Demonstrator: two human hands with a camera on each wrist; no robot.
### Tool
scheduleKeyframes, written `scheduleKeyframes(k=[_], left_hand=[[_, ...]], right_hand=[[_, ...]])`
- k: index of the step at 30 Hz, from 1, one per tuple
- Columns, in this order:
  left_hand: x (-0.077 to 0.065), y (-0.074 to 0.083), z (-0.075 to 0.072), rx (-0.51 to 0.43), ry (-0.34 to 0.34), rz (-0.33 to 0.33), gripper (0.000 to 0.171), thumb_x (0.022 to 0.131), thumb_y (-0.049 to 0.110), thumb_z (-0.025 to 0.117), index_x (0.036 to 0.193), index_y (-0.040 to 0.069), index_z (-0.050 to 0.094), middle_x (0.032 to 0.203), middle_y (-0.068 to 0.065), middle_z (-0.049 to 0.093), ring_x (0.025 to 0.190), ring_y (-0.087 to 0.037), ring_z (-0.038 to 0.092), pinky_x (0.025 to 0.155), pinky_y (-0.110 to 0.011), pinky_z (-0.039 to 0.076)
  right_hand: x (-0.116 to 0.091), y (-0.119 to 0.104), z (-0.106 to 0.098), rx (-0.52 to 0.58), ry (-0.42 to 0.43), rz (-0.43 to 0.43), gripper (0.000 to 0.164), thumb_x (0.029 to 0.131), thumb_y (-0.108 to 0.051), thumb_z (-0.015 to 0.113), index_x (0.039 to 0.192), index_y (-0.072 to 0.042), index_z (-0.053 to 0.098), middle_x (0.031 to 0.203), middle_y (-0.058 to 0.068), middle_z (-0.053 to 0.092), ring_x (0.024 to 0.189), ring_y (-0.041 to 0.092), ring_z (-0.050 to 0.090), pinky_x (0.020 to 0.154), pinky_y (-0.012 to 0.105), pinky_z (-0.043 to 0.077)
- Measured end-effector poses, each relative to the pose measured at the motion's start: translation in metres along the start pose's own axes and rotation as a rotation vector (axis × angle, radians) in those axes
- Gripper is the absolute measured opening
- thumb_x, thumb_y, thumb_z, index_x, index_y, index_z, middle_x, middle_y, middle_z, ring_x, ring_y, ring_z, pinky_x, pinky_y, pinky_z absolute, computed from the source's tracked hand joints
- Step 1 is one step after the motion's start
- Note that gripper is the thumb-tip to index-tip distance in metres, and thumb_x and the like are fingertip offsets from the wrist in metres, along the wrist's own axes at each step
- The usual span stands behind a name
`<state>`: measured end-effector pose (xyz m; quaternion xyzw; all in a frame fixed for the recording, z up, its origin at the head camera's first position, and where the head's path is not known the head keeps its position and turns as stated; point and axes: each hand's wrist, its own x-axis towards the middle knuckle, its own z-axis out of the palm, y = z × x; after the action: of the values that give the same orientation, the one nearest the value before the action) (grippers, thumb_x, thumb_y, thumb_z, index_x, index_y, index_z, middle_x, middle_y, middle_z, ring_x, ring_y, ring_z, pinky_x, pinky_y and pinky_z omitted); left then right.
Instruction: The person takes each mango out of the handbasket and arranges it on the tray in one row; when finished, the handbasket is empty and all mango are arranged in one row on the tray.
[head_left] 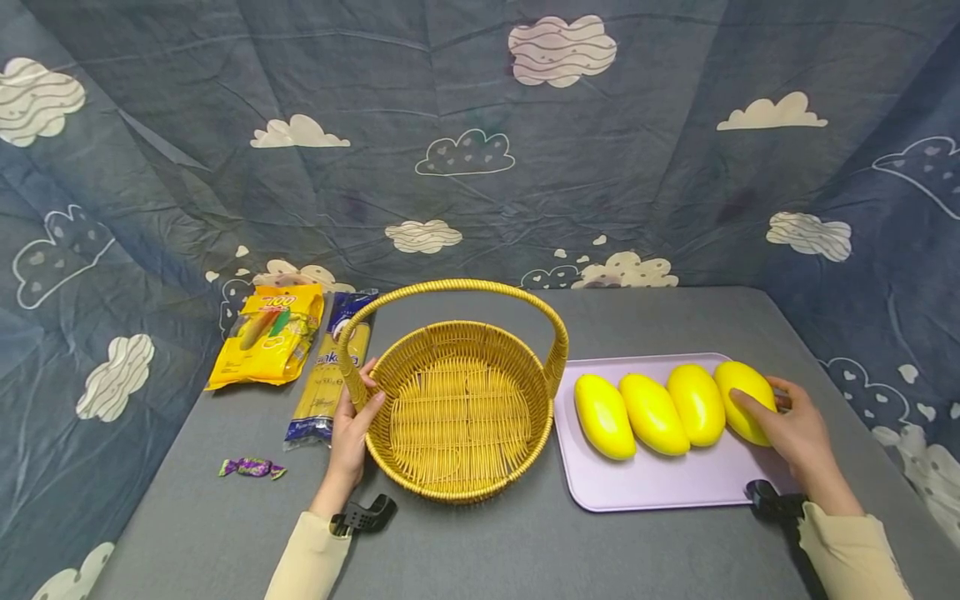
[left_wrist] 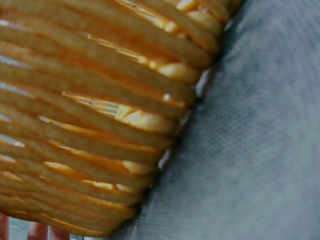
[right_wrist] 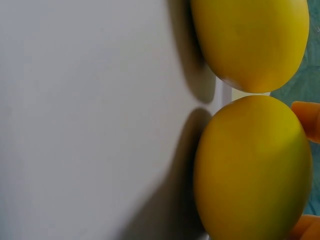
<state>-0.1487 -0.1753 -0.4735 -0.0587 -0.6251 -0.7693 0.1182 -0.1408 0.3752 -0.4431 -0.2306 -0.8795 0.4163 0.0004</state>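
Note:
A round wicker basket (head_left: 461,417) with a tall arched handle sits in the middle of the grey table, nothing inside it. My left hand (head_left: 348,446) grips its left side, thumb over the rim by the foot of the handle. In the left wrist view the woven wall (left_wrist: 95,115) fills much of the frame, with fingertips (left_wrist: 38,231) at the bottom edge. Over on the right, my right hand (head_left: 804,429) holds the rightmost yellow mango (head_left: 744,390), thumb on its near side and fingers round its right end. The right wrist view shows this mango (right_wrist: 252,170) between fingertips, beside another.
A pale purple tray (head_left: 652,493) carries the row of mangoes (head_left: 604,417), its left edge close beside the basket. Left of the basket lie a pasta packet (head_left: 318,396), a yellow candy bag (head_left: 270,337) and a purple wrapped candy (head_left: 252,467). A cloud-print cloth (head_left: 465,83) hangs behind.

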Motion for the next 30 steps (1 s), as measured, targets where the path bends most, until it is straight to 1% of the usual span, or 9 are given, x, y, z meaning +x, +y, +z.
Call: scheduleKeyframes(k=[5,12,16,19,26,30], left_hand=[[0.000,0.000,0.000,-0.004,0.001,-0.001,0.029,0.097,0.007,0.052,0.115,-0.011,0.037,0.149,-0.005,0.035,0.136,-0.021,0.029,0.111,-0.031,0.022],[0.000,0.000,0.000,-0.002,0.002,-0.003,0.029,0.097,0.006,0.052,0.115,-0.011,0.037,0.149,-0.005,0.035,0.136,-0.020,0.029,0.111,-0.031,0.021],[0.000,0.000,-0.001,0.003,0.003,-0.004,0.029,0.097,0.007,0.053,0.115,-0.010,0.038,0.148,-0.005,0.035,0.136,-0.020,0.029,0.111,-0.033,0.020],[0.000,-0.001,-0.001,0.004,0.003,-0.008,0.028,0.097,0.007,0.053,0.115,-0.009,0.039,0.148,-0.004,0.036,0.136,-0.019,0.029,0.112,-0.034,0.020],[0.000,-0.001,-0.001,-0.004,0.004,-0.009,0.028,0.097,0.007,0.053,0.115,-0.009,0.039,0.149,-0.005,0.035,0.136,-0.019,0.029,0.111,-0.033,0.020],[0.000,0.000,0.000,-0.008,0.005,-0.005,0.028,0.097,0.006,0.052,0.115,-0.010,0.039,0.149,-0.008,0.034,0.136,-0.020,0.029,0.111,-0.032,0.020]], right_hand=[[0.003,0.001,0.000,-0.006,-0.019,0.010,0.092,0.092,-0.052,0.051,0.147,0.007,0.007,0.142,0.040,0.015,0.124,0.056,0.022,0.100,0.066,0.027],[0.003,0.001,0.000,-0.016,-0.027,0.029,0.095,0.090,-0.058,0.048,0.147,0.005,0.006,0.144,0.039,0.013,0.126,0.056,0.020,0.101,0.066,0.025],[0.006,0.004,-0.002,-0.014,-0.043,0.015,0.095,0.090,-0.058,0.048,0.147,0.005,0.006,0.143,0.040,0.012,0.125,0.057,0.020,0.099,0.067,0.025],[0.009,0.009,-0.003,-0.022,-0.039,0.002,0.096,0.090,-0.059,0.049,0.147,0.005,0.007,0.143,0.040,0.014,0.124,0.058,0.021,0.098,0.068,0.027],[0.000,-0.001,-0.005,-0.039,-0.021,0.011,0.094,0.091,-0.057,0.049,0.146,0.007,0.009,0.142,0.040,0.016,0.124,0.057,0.022,0.098,0.066,0.028],[0.004,0.004,-0.005,-0.046,-0.006,0.012,0.095,0.089,-0.059,0.049,0.147,0.007,0.011,0.142,0.039,0.018,0.124,0.056,0.023,0.098,0.066,0.029]])
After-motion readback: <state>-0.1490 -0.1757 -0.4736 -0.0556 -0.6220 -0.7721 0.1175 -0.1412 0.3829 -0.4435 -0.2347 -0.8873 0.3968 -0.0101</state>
